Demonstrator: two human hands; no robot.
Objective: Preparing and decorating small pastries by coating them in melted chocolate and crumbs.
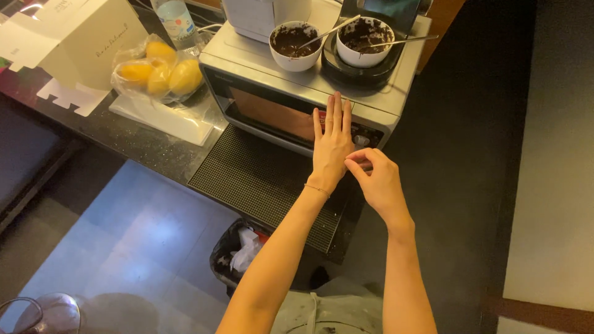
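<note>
My left hand [331,145] lies flat and open, fingers together and pointing away from me, a thin bracelet at its wrist, while my right hand [376,179] curls just beside it, thumb and forefinger pinched together, both bare forearms stretched forward.

White cardboard box [74,43]: top left on the dark counter, flaps open, scalloped tab edges, faint script on its side. Clear plastic bag [158,71]: just right of the box, holding yellow round fruit, resting on a flat white pack [162,117]. Plastic bottle [176,21]: behind the bag, clear, with a white, blue and red label, top cut off by the frame.
</note>
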